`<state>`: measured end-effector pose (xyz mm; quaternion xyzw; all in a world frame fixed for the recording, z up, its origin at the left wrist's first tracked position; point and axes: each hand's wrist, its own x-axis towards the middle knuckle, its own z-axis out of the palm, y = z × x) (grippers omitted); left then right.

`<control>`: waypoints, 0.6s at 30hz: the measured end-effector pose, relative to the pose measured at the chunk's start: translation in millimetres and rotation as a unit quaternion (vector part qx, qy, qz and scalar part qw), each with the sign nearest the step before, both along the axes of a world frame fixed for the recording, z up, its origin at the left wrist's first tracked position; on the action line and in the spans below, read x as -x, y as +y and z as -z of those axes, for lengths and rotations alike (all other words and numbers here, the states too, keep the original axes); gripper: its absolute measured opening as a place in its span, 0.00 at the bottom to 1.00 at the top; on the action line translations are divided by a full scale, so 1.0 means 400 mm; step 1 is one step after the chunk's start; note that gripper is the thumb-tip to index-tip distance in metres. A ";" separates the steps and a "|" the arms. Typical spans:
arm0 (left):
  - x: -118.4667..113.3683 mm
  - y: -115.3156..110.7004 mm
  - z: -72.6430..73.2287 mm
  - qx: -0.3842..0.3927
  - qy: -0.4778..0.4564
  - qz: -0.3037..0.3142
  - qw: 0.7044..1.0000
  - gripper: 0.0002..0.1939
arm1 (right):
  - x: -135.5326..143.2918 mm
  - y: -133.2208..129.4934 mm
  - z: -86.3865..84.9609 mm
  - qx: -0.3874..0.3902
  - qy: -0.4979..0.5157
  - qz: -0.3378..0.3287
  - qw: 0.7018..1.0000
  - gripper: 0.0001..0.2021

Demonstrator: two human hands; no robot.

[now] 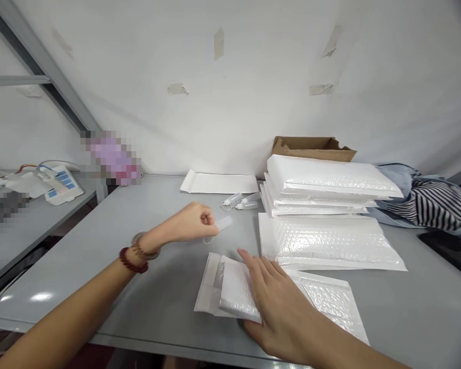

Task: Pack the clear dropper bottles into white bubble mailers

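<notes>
My left hand (195, 221) is closed around a small translucent squeeze bottle (225, 223), whose clear end sticks out past the fingers. A thin loop hangs below that fist. Under my right hand (274, 297) lies a white bubble mailer (238, 291) near the front of the table. My fingers rest on its top while the thumb goes to its lower edge, and its flap end points left. Behind the left hand, several similar small bottles (246, 205) lie together on the grey tabletop. Just beyond the right hand is another flat bubble mailer (330, 241).
A stack of bubble mailers (326, 177) stands at the back right, before an open cardboard box (313, 148). One white mailer (225, 183) lies by the wall. Striped and blue fabric (438, 200) and a black flat object (451, 251) are far right. A power strip (64, 184) sits left.
</notes>
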<state>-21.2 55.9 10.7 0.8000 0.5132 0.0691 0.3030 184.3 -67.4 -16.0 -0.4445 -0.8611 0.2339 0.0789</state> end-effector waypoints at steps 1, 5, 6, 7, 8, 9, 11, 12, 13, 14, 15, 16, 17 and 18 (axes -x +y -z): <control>0.023 -0.014 -0.015 0.024 -0.006 -0.005 1.000 0.07 | -0.001 -0.001 0.005 -0.001 0.002 0.000 1.000 0.45; 0.092 -0.084 -0.075 0.142 -0.051 -0.017 0.988 0.07 | -0.013 0.000 0.014 -0.019 0.025 -0.005 1.000 0.47; 0.102 -0.100 -0.088 0.173 -0.071 -0.020 0.982 0.07 | -0.018 0.001 0.010 -0.020 0.040 -0.006 0.999 0.47; 0.111 -0.115 -0.099 0.195 -0.090 -0.024 0.976 0.06 | -0.024 0.001 0.004 -0.018 0.060 -0.005 0.998 0.47; 0.120 -0.126 -0.106 0.205 -0.110 -0.029 0.972 0.06 | -0.030 0.001 -0.005 -0.016 0.085 -0.006 0.996 0.47; 0.128 -0.133 -0.110 0.202 -0.126 -0.035 0.971 0.06 | -0.036 0.000 -0.016 -0.016 0.114 -0.009 0.993 0.47; 0.146 -0.135 -0.108 0.182 -0.150 -0.051 0.970 0.06 | -0.045 -0.005 -0.036 -0.038 0.191 -0.015 0.981 0.47; 0.156 -0.131 -0.103 0.170 -0.157 -0.059 0.971 0.06 | -0.048 -0.009 -0.044 -0.061 0.232 -0.015 0.971 0.47; 0.166 -0.126 -0.097 0.161 -0.160 -0.065 0.972 0.06 | -0.050 -0.013 -0.050 -0.089 0.269 -0.014 0.959 0.47; 0.175 -0.120 -0.090 0.153 -0.161 -0.072 0.972 0.07 | -0.051 -0.018 -0.052 -0.120 0.297 -0.009 0.947 0.47; 0.182 -0.117 -0.086 0.148 -0.164 -0.076 0.972 0.07 | -0.051 -0.022 -0.053 -0.153 0.321 -0.005 0.935 0.46; 0.186 -0.117 -0.085 0.146 -0.173 -0.079 0.971 0.07 | -0.051 -0.025 -0.051 -0.185 0.339 -0.004 0.922 0.45; 0.188 -0.123 -0.087 0.147 -0.186 -0.077 0.968 0.08 | -0.050 -0.028 -0.048 -0.210 0.350 -0.006 0.913 0.43; 0.186 -0.135 -0.095 0.147 -0.202 -0.074 0.966 0.08 | -0.049 -0.029 -0.045 -0.225 0.358 -0.005 0.906 0.40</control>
